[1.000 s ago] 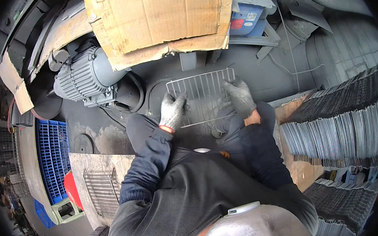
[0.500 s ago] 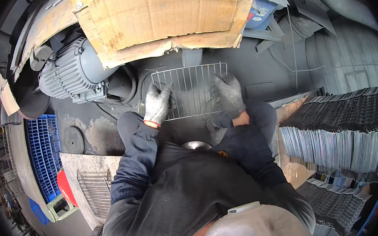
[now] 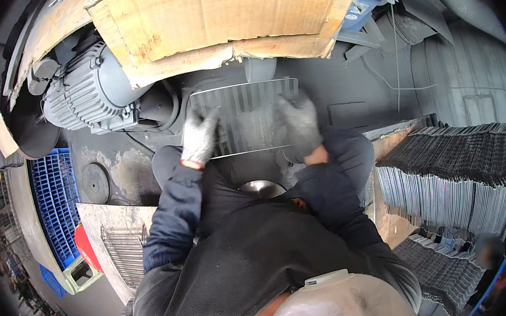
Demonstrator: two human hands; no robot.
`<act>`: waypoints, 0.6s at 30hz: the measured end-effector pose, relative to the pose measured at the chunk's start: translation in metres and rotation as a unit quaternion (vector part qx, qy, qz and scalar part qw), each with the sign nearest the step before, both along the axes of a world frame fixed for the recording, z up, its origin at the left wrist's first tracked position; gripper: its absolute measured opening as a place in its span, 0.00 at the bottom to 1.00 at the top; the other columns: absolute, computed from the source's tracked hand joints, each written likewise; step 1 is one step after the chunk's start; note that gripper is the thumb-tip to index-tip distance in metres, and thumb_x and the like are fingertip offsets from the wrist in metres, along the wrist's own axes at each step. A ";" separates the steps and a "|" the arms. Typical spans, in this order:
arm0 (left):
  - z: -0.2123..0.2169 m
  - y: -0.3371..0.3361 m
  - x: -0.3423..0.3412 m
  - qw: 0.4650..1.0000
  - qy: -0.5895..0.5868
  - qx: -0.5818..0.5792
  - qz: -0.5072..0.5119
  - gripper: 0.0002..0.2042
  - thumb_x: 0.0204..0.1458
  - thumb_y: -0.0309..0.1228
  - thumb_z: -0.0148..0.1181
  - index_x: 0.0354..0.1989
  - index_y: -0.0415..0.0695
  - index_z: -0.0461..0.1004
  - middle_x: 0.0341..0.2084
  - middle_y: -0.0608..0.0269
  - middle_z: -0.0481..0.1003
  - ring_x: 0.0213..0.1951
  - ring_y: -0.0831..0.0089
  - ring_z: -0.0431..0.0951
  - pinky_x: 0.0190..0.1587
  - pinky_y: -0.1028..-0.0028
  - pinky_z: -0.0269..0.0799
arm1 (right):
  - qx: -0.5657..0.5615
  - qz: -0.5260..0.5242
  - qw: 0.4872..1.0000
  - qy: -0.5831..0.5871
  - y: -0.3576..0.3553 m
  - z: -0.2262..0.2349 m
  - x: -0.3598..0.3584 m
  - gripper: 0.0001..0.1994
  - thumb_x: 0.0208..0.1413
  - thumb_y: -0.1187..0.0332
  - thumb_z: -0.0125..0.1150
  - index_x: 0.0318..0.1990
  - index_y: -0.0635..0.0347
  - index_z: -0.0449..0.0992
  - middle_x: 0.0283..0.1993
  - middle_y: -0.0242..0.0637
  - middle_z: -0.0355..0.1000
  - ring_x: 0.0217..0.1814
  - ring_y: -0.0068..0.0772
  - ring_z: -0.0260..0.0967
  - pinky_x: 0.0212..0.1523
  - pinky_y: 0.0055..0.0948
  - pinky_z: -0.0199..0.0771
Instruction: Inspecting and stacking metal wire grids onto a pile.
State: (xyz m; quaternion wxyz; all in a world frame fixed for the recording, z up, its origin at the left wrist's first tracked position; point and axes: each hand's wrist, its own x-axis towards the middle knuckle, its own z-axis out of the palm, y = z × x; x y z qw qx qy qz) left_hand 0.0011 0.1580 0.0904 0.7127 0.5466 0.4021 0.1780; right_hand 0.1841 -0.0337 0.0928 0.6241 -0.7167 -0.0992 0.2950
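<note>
In front of me, over my lap, I hold a rectangular wire rack [image 3: 248, 119] by its two short sides. Its thin parallel rods are smeared by motion, while the long rim edges still show. My left hand [image 3: 199, 137], in a grey-white knit glove, is closed on the left side with the thumb lying over the rods. On the opposite side, my right hand [image 3: 302, 125] wears a darker, dirtied glove and grips the rack too; its fingers are blurred. Below the rack, between my legs, is a shiny round metal piece [image 3: 261, 188].
A cardboard sheet [image 3: 222, 16] hangs ahead, beside a grey electric motor [image 3: 82, 94]. Tall stacks of wire racks [image 3: 450, 180] stand at the right. At the left, several racks [image 3: 124, 253] lie on a board [image 3: 93, 217] near a blue plastic crate [image 3: 56, 202].
Both hands and the rack have shifted slightly left, and the rack's rods have become blurred. The surrounding view has moved a little. My grip stays on both sides.
</note>
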 end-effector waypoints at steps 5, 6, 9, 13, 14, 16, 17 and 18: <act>-0.009 -0.055 0.064 0.993 -0.033 0.087 -0.066 0.11 0.65 0.31 0.69 0.47 0.42 0.73 0.26 0.65 0.76 0.24 0.77 0.73 0.27 0.72 0.70 | 0.099 -0.068 0.992 0.046 -0.060 0.036 0.038 0.14 0.67 0.72 0.65 0.58 0.66 0.76 0.38 0.34 0.79 0.36 0.27 0.76 0.38 0.27 0.78; -0.011 -0.052 0.060 0.997 -0.023 0.049 -0.054 0.11 0.65 0.31 0.69 0.47 0.42 0.74 0.26 0.66 0.76 0.24 0.77 0.73 0.27 0.72 0.71 | 0.065 -0.056 0.996 0.020 -0.056 0.042 0.039 0.14 0.68 0.73 0.64 0.58 0.66 0.76 0.38 0.34 0.79 0.38 0.28 0.77 0.39 0.26 0.78; 0.004 -0.037 0.036 0.999 -0.012 -0.032 0.004 0.11 0.65 0.33 0.69 0.46 0.42 0.74 0.26 0.67 0.76 0.23 0.78 0.74 0.27 0.73 0.73 | -0.013 -0.017 1.000 -0.022 -0.030 0.032 0.030 0.12 0.68 0.73 0.64 0.56 0.65 0.78 0.40 0.32 0.79 0.42 0.26 0.76 0.40 0.26 0.77; -0.015 0.019 -0.020 1.000 -0.003 -0.014 -0.027 0.12 0.66 0.34 0.67 0.48 0.43 0.73 0.26 0.64 0.79 0.22 0.77 0.77 0.23 0.73 0.74 | 0.050 0.013 0.999 -0.014 0.019 0.007 -0.012 0.10 0.66 0.71 0.68 0.52 0.63 0.81 0.43 0.30 0.79 0.42 0.23 0.74 0.40 0.27 0.76; -0.002 0.012 -0.011 0.999 0.025 0.002 -0.030 0.12 0.66 0.35 0.67 0.49 0.43 0.73 0.26 0.63 0.79 0.22 0.77 0.77 0.23 0.73 0.74 | 0.049 -0.005 0.999 0.017 0.013 0.009 -0.012 0.07 0.65 0.69 0.70 0.46 0.62 0.83 0.37 0.30 0.80 0.29 0.23 0.73 0.34 0.30 0.77; 0.030 -0.019 0.024 0.998 0.036 -0.021 -0.043 0.14 0.65 0.36 0.69 0.49 0.42 0.74 0.28 0.61 0.79 0.24 0.76 0.77 0.25 0.71 0.74 | -0.028 -0.074 0.997 -0.007 -0.018 0.029 0.009 0.10 0.65 0.71 0.69 0.50 0.63 0.81 0.39 0.33 0.80 0.32 0.25 0.75 0.36 0.30 0.78; 0.006 -0.029 0.035 0.996 0.012 0.070 -0.061 0.13 0.66 0.36 0.68 0.45 0.39 0.74 0.25 0.64 0.77 0.23 0.76 0.74 0.26 0.73 0.71 | 0.017 -0.067 0.997 -0.017 -0.036 0.033 0.022 0.11 0.65 0.71 0.68 0.52 0.64 0.80 0.41 0.35 0.81 0.33 0.26 0.76 0.36 0.30 0.79; 0.002 -0.042 0.048 0.995 -0.024 0.047 -0.080 0.13 0.65 0.35 0.69 0.45 0.39 0.74 0.25 0.64 0.77 0.23 0.76 0.73 0.27 0.72 0.70 | 0.059 -0.068 0.995 -0.028 -0.053 0.035 0.032 0.12 0.65 0.72 0.68 0.54 0.65 0.80 0.43 0.37 0.81 0.35 0.27 0.77 0.37 0.31 0.80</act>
